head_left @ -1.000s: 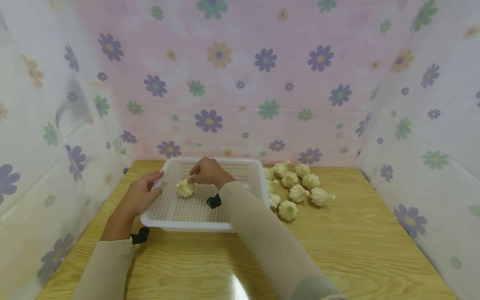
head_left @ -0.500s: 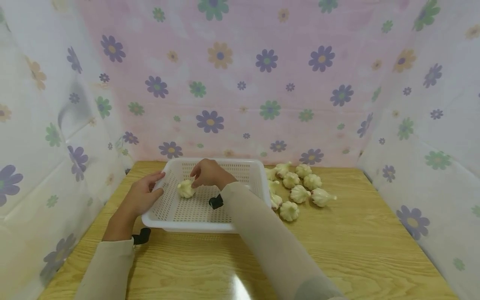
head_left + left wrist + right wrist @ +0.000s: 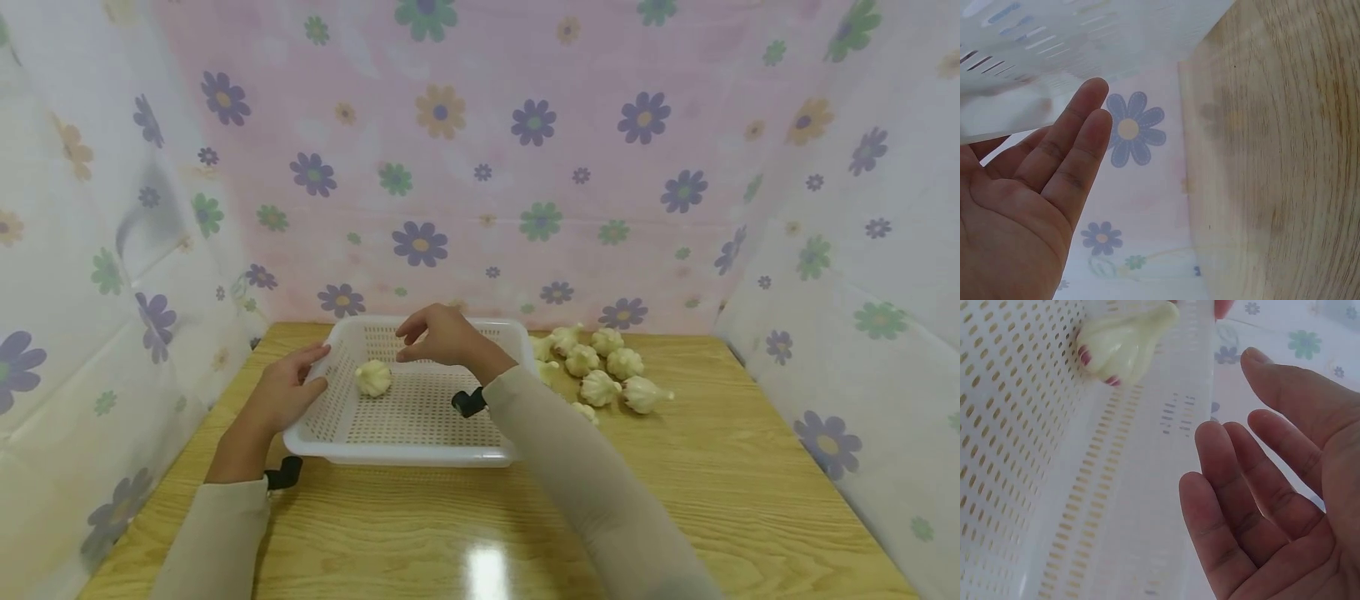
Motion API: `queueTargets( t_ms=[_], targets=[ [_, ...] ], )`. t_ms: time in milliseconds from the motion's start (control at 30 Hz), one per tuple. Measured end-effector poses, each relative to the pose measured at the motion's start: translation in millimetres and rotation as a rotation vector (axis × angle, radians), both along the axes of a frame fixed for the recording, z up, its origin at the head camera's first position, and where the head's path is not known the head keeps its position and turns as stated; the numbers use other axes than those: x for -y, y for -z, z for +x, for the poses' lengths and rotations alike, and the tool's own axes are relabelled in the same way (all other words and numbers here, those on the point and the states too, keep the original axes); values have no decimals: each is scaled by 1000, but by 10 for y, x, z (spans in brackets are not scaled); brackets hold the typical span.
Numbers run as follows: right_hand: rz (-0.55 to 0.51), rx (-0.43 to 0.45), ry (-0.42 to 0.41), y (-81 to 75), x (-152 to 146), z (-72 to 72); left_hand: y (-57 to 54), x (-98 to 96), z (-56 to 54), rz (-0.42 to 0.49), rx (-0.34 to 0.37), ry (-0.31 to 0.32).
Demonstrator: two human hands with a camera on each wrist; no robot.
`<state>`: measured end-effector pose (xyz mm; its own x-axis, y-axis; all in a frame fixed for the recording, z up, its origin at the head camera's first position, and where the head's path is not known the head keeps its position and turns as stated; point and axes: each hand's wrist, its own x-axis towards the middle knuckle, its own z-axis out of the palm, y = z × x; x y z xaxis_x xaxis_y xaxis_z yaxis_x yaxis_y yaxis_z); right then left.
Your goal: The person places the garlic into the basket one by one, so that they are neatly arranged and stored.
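Note:
A white slotted plastic basket [image 3: 420, 454] stands on the table. My left hand [image 3: 281, 392] rests against its left rim, thumb and a finger touching the edge; in the left wrist view, several fingers [image 3: 1075, 150] lie straight along the outside. One cream garlic bulb [image 3: 373, 378] lies inside at the left. In the right wrist view the bulb [image 3: 1124, 345] shows purple-red marks at its base. Above the basket's far side, my right hand [image 3: 442, 335] is apart from the bulb, its fingers loosely bent and holding nothing.
Right of the basket lies a group of several garlic bulbs [image 3: 600, 387], some partly hidden by the basket and right sleeve. A floral cloth [image 3: 480, 200] hangs behind and along both sides of the wooden table [image 3: 375, 533].
My right hand has let go of the garlic bulb and moved up and to the right. The bulb stays at the basket's left; my left hand keeps its place.

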<state>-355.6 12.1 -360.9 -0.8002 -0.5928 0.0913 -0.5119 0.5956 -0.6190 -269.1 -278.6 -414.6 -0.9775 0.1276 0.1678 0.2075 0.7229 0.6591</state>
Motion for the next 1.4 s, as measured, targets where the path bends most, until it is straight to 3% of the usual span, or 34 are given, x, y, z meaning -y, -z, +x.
queueTargets(
  t_ms=[200,367,967,1233,1400],
  targets=[
    [-87,19,7,-35,-229,77,-6,16,18,-5,-1,-8],
    [-125,-14,27,-58,-431,163,-1,27,12,-3,-15,-8],
    [-184,-109,42,27,-1057,571,20,6,13,30,13,14],
    [-223,-159,34,-13,-1315,728,16,12,13,25,18,8],
    [-226,-201,72,-30,-1501,830,12,7,3,41,24,12]
  ],
)
